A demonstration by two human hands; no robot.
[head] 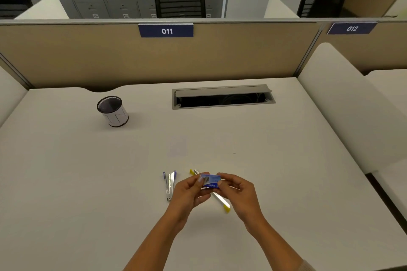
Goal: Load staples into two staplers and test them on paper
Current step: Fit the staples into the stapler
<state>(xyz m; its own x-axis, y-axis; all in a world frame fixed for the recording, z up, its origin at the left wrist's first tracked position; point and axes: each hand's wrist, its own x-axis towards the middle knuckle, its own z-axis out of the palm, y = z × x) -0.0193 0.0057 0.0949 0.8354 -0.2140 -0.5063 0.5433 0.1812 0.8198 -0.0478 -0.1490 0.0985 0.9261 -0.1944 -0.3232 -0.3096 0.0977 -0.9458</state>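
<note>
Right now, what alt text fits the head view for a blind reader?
Left hand and right hand hold a blue staple box over a white desk. Blue stapler and yellow stapler lie open on it; mesh pen cup behind.

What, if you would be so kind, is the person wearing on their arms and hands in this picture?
Very little is worn. The left hand and the right hand have no gloves, and neither wrist shows a watch or band. Both forearms are uncovered down to the bottom of the frame, apart from a sliver of light beige sleeve on the right arm at the lower edge.
</note>
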